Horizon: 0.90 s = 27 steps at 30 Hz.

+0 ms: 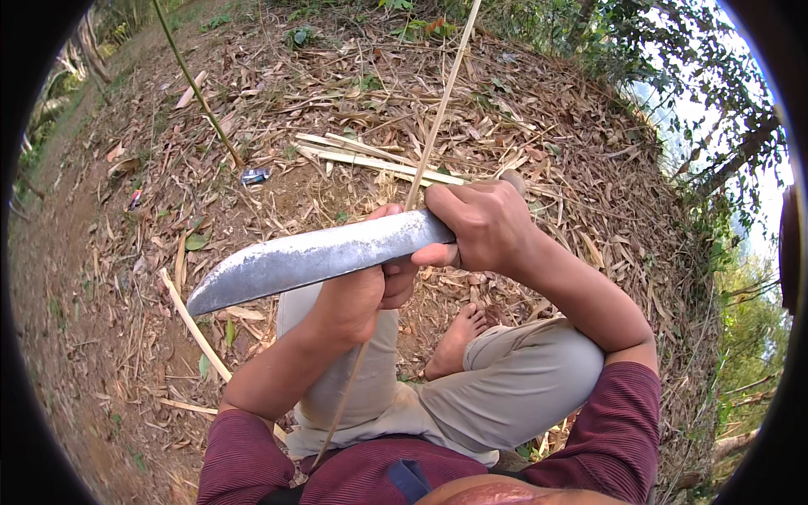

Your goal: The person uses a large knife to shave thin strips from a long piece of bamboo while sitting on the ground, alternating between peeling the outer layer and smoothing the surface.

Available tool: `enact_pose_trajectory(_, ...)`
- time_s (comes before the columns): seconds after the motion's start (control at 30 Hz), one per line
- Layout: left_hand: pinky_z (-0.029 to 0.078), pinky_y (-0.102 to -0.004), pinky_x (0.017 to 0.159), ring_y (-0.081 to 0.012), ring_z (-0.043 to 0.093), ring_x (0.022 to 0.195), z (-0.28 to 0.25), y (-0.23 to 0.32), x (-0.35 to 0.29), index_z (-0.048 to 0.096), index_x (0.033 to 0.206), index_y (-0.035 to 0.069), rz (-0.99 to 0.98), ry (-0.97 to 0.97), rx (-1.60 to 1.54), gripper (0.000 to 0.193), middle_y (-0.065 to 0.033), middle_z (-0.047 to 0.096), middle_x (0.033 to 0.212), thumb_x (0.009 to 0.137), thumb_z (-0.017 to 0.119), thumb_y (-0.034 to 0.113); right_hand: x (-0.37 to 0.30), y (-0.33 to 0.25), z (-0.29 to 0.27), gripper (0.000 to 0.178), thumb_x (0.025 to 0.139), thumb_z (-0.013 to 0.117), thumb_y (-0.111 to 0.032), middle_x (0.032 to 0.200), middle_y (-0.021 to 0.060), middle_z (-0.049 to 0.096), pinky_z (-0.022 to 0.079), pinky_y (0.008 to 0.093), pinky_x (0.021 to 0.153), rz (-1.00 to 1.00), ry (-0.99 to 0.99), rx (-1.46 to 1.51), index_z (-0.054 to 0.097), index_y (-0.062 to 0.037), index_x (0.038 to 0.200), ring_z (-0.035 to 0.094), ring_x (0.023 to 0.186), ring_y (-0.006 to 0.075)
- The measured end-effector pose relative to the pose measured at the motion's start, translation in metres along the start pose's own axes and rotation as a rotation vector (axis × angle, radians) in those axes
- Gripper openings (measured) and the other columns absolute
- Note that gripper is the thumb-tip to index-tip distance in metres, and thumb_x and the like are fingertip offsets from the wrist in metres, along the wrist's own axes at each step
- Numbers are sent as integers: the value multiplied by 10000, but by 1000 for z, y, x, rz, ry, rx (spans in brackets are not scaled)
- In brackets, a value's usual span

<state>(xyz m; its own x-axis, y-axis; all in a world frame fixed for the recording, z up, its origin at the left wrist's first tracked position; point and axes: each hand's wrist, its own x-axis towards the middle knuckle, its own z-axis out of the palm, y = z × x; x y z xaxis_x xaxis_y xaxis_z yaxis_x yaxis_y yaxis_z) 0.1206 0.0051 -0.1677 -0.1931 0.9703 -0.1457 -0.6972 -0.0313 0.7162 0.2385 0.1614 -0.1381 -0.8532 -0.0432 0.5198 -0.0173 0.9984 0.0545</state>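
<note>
A machete (324, 254) with a broad, worn grey blade lies across the middle of the view, its tip to the left. My right hand (484, 220) is closed round its handle, whose end shows past the knuckles. Behind the blade my left hand (358, 290) is closed on a long thin bamboo strip (442, 109). The strip runs from the far edge down through my left hand to my lap. Where blade and strip cross, the blade hides part of my left fingers, so I cannot tell whether its edge touches the strip.
Several split bamboo pieces (370, 158) lie on the leaf-strewn ground ahead. Another pale strip (194, 324) lies at my left. A thin green stem (198, 88) stands beyond a small blue packet (255, 176). My bare foot (454, 337) rests below the blade. Trees border the right side.
</note>
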Motion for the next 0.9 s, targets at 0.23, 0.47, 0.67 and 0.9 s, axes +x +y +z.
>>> enact_pose_trajectory(0.23, 182, -187, 374, -10, 234, 437, 1, 1, 2, 500, 889, 134, -10, 10, 34, 311, 93, 316, 622, 1042, 407, 389, 2, 15, -2, 646, 803, 559, -716, 582, 76, 572, 464, 358, 418, -24, 12, -105, 542, -73, 748, 610, 465, 253)
enact_pose_trajectory(0.47, 173, -184, 375, -11, 217, 440, 7, 10, -8, 432, 932, 111, -60, -61, 32, 250, 79, 293, 622, 1059, 361, 314, -14, 75, -9, 653, 946, 353, -677, 512, 16, 501, 398, 337, 381, 540, 28, 44, 478, -95, 678, 484, 406, 144)
enact_pose_trajectory(0.67, 173, -190, 365, -16, 174, 421, 10, 5, -3, 420, 923, 120, -178, -62, 30, 278, 77, 289, 612, 1066, 328, 340, -22, 56, -20, 692, 1004, 281, -608, 510, 87, 486, 380, 416, 443, 600, 94, 180, 497, -35, 683, 492, 439, 252)
enact_pose_trajectory(0.9, 181, -201, 357, -31, 208, 403, 20, -11, -12, 423, 927, 114, -48, -10, 378, 443, 66, 270, 595, 1031, 324, 533, -16, 70, -17, 582, 889, 521, -665, 616, 72, 639, 499, 413, 470, 365, 39, -178, 553, -94, 779, 662, 536, 245)
